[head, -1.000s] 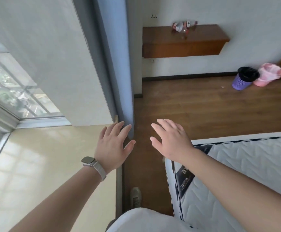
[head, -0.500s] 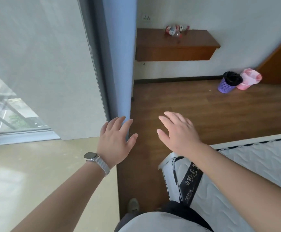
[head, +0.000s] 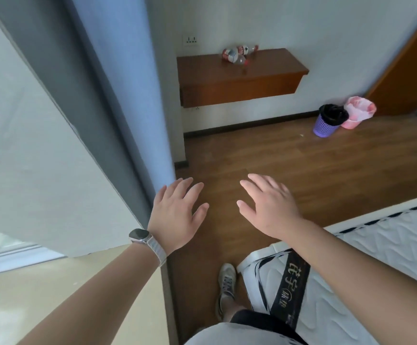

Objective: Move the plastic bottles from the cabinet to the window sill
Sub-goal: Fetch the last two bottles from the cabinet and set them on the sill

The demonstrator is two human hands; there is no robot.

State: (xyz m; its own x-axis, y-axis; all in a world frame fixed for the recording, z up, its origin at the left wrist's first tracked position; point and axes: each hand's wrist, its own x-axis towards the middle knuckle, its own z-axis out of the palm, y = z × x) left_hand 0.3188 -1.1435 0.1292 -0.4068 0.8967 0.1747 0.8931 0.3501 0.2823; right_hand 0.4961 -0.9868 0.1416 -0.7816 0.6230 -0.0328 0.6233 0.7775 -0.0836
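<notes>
Clear plastic bottles [head: 236, 55] with red labels lie on their sides on top of a brown wall-mounted cabinet [head: 239, 80] at the far wall. The cream window sill [head: 60, 290] lies at lower left, under a white curtain. My left hand [head: 177, 212], with a watch on its wrist, hovers palm down with fingers spread beside the curtain's edge. My right hand [head: 269, 202] hovers over the wooden floor, likewise spread. Both hands hold nothing and are far from the bottles.
A blue-grey curtain [head: 118, 95] hangs between the sill and the cabinet. A white mattress [head: 381, 257] fills the lower right. A purple bin [head: 327, 120] and a pink bin [head: 358, 112] stand by the far wall. My shoe [head: 227, 287] is on the wooden floor.
The view has swung right, away from the window and toward the cabinet, which now looks nearer. Both hands stay spread in front of me, holding nothing.
</notes>
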